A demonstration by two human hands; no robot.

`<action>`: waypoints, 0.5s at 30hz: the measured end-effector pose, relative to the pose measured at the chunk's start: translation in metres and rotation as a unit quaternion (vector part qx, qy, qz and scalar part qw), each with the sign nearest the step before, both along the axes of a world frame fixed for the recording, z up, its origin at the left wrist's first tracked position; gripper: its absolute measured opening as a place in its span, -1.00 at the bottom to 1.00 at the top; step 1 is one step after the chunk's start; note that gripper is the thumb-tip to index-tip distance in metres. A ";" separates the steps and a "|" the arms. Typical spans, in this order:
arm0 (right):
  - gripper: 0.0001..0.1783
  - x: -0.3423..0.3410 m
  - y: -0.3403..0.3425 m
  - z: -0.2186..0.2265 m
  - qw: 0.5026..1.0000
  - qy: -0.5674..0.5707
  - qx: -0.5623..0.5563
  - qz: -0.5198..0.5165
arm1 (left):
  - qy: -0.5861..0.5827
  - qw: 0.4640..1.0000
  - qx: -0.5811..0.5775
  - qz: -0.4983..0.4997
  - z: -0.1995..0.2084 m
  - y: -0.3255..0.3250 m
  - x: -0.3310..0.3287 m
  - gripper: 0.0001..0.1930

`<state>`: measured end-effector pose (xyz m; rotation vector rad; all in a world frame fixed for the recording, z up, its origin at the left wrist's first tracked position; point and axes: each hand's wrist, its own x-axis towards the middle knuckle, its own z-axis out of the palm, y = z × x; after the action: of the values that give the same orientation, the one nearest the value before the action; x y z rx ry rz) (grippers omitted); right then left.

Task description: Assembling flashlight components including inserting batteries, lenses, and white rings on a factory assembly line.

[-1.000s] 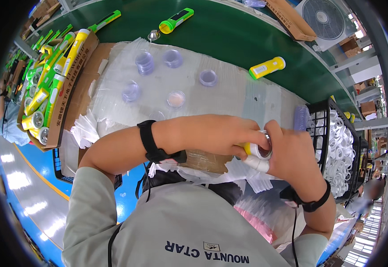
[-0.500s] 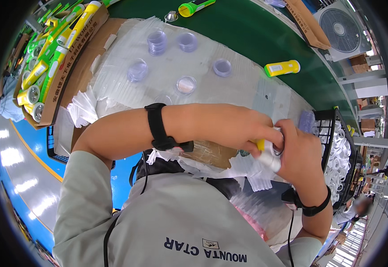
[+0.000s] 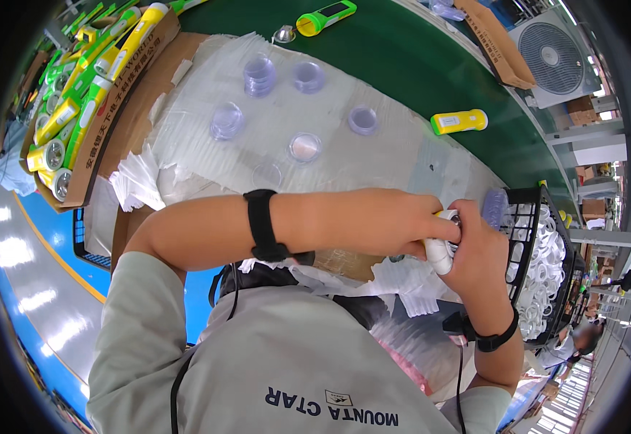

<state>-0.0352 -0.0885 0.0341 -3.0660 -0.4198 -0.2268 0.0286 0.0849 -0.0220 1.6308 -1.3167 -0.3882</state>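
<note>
A mostly hidden flashlight (image 3: 445, 215) is grasped by the left hand (image 3: 406, 221) and the right hand (image 3: 480, 253), right of frame centre.

Blue floor (image 3: 201, 289), shiny grey walkway (image 3: 30, 271), green tabletop (image 3: 398, 61), bright windows (image 3: 574, 392)

On our left, a carton (image 3: 109, 123) holds flashlights (image 3: 84, 119). Before us, discs (image 3: 305, 147) lie on a sheet (image 3: 373, 155), with 2 loose flashlights (image 3: 459, 121) behind it on the bench (image 3: 395, 76). On our right, a basket (image 3: 531, 235) holds rings (image 3: 543, 289); a fan (image 3: 550, 58) stands behind. Our left hand (image 3: 411, 220) and right hand (image 3: 478, 253) meet left of the basket, around a flashlight piece (image 3: 440, 254).
</note>
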 end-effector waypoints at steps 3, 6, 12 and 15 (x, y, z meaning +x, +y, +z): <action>-0.49 0.003 -0.017 0.002 0.995 0.028 0.065 0.064 | 0.036 0.998 -0.056 -0.002 -0.010 -0.002 0.001 -0.46; -0.35 -0.001 -0.034 0.004 0.964 -0.023 0.167 0.204 | 0.231 0.953 -0.196 0.007 -0.014 -0.001 -0.013 -0.36; -0.40 -0.015 -0.032 0.013 0.935 -0.084 0.159 0.305 | 0.185 0.965 0.139 -0.121 0.029 0.003 -0.026 -0.39; -0.44 -0.029 -0.031 -0.002 0.974 -0.047 0.189 0.113 | 0.059 0.985 0.151 0.062 0.021 -0.003 -0.037 -0.49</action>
<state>-0.0640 -0.1199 0.0326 -2.6179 -0.6406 -0.3931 -0.0087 0.0818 -0.0008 1.8988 -1.0998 -0.6235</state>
